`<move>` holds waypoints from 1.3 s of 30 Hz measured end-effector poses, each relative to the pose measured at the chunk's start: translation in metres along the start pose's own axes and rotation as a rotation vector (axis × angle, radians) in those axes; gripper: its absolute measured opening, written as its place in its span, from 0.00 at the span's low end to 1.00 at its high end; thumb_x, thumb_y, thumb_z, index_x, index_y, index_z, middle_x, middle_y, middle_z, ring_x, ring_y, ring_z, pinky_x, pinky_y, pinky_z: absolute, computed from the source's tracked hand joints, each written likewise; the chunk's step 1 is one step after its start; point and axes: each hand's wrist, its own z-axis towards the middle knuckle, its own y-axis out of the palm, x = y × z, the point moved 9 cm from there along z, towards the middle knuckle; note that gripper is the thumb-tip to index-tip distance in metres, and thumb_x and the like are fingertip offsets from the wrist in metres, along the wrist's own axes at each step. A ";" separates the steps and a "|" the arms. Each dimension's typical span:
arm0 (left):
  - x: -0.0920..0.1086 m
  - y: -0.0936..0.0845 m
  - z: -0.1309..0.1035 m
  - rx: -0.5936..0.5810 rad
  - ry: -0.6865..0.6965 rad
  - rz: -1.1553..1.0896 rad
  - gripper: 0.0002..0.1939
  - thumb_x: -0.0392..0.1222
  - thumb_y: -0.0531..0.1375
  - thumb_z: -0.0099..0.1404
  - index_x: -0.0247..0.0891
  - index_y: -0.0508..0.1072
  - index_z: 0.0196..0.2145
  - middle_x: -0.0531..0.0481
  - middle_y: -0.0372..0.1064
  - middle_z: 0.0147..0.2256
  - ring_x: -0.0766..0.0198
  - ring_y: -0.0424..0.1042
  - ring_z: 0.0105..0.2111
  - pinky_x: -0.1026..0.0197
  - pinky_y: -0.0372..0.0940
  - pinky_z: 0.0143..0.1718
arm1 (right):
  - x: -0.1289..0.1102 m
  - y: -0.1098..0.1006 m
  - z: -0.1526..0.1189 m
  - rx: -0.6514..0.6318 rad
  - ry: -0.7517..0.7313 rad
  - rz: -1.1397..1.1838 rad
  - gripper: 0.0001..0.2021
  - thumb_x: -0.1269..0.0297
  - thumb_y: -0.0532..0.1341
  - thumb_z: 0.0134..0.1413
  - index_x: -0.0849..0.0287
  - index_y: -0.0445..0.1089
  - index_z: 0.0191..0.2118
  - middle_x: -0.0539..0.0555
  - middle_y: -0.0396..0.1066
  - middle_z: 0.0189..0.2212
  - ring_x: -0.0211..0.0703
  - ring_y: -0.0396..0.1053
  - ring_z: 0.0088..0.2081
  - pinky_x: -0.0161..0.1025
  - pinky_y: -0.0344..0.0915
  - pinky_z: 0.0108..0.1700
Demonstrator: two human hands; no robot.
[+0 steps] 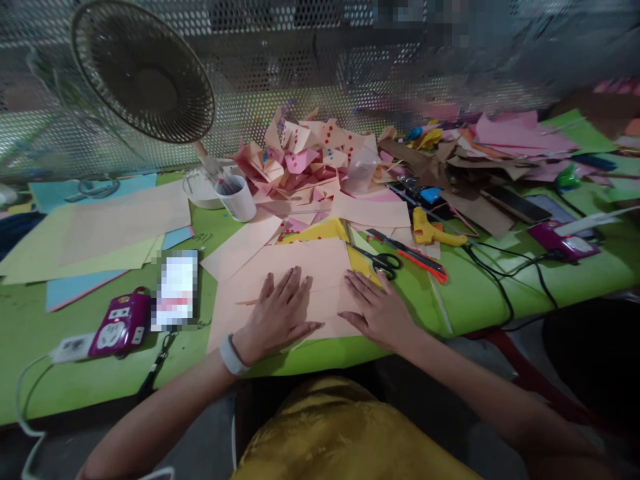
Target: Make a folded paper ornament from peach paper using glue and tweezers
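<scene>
A sheet of peach paper [235, 287] lies flat near the front edge of the green table. My left hand [283, 310] rests on it palm down, fingers stretched out; a pale band circles that wrist. Across from it, my right hand [377, 310] presses flat on the sheet's right side, its fingers extended too. A faint crease line runs over the paper between the hands. Just beyond my right fingertips are black-handled scissors [386, 262], partly over yellow paper, and an orange-red utility knife [417, 257].
A fan [145, 73] and a white mug [239, 199] stand at the back left, beside heaped paper scraps [300, 160]. On the left are a phone [175, 290] and a purple power socket [120, 323]. A yellow glue gun [433, 230] with a black cord lies right.
</scene>
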 end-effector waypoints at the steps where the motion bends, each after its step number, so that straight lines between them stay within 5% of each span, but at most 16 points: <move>1: 0.000 0.000 0.000 -0.004 0.003 0.003 0.43 0.67 0.46 0.66 0.34 0.49 0.68 0.32 0.47 0.66 0.43 0.48 0.66 0.38 0.40 0.64 | 0.002 -0.001 -0.003 0.004 0.010 -0.009 0.30 0.50 0.48 0.67 0.65 0.56 0.66 0.65 0.59 0.63 0.54 0.58 0.63 0.60 0.45 0.66; 7: 0.002 -0.001 0.000 -0.025 0.017 0.004 0.41 0.66 0.45 0.67 0.36 0.50 0.68 0.31 0.45 0.67 0.42 0.46 0.67 0.36 0.41 0.63 | 0.008 -0.009 -0.006 -0.015 0.043 -0.044 0.29 0.50 0.48 0.67 0.69 0.63 0.61 0.66 0.64 0.59 0.54 0.62 0.61 0.59 0.46 0.66; 11: 0.001 0.004 -0.001 -0.048 0.027 0.005 0.40 0.66 0.45 0.67 0.41 0.49 0.68 0.32 0.43 0.68 0.42 0.45 0.67 0.35 0.41 0.62 | 0.001 -0.012 0.015 0.007 0.049 -0.040 0.31 0.49 0.48 0.67 0.71 0.61 0.62 0.67 0.59 0.62 0.55 0.58 0.63 0.56 0.49 0.66; 16: -0.001 0.004 -0.002 -0.022 0.020 0.014 0.39 0.66 0.47 0.67 0.42 0.50 0.68 0.35 0.45 0.68 0.43 0.47 0.67 0.37 0.41 0.63 | -0.027 0.011 0.038 -0.060 -0.076 0.031 0.36 0.44 0.48 0.64 0.69 0.55 0.65 0.64 0.51 0.66 0.54 0.50 0.67 0.53 0.50 0.66; 20: 0.002 0.001 -0.001 -0.026 0.027 0.030 0.38 0.65 0.47 0.67 0.38 0.54 0.67 0.32 0.46 0.67 0.42 0.48 0.66 0.37 0.43 0.62 | -0.018 0.020 0.026 -0.089 -0.038 0.024 0.38 0.42 0.46 0.64 0.72 0.53 0.66 0.67 0.51 0.66 0.53 0.49 0.67 0.54 0.50 0.66; 25: 0.002 0.000 -0.001 -0.038 0.020 0.025 0.38 0.64 0.45 0.68 0.38 0.53 0.67 0.31 0.44 0.67 0.41 0.47 0.67 0.36 0.43 0.62 | 0.006 0.009 -0.002 -0.067 0.048 -0.044 0.36 0.44 0.44 0.66 0.74 0.56 0.65 0.68 0.55 0.64 0.54 0.54 0.66 0.54 0.51 0.66; 29: 0.000 0.004 -0.002 -0.052 -0.012 -0.005 0.40 0.67 0.45 0.67 0.41 0.50 0.68 0.34 0.42 0.68 0.42 0.46 0.67 0.37 0.41 0.63 | 0.009 -0.001 0.002 -0.036 0.078 -0.070 0.35 0.47 0.45 0.67 0.75 0.58 0.63 0.71 0.58 0.62 0.57 0.57 0.64 0.57 0.50 0.65; 33: -0.001 0.007 -0.003 -0.075 -0.031 -0.021 0.41 0.68 0.44 0.66 0.41 0.49 0.68 0.33 0.43 0.68 0.42 0.45 0.67 0.36 0.39 0.63 | -0.019 0.004 0.030 -0.049 -0.085 0.028 0.32 0.53 0.46 0.68 0.74 0.51 0.66 0.67 0.47 0.67 0.53 0.45 0.69 0.54 0.48 0.67; 39: -0.002 0.009 -0.006 -0.051 -0.019 -0.053 0.38 0.67 0.44 0.66 0.40 0.56 0.64 0.34 0.45 0.67 0.44 0.44 0.67 0.36 0.38 0.64 | -0.041 0.040 0.040 -0.168 -0.241 0.160 0.37 0.45 0.46 0.65 0.71 0.46 0.69 0.67 0.45 0.68 0.53 0.41 0.70 0.55 0.48 0.67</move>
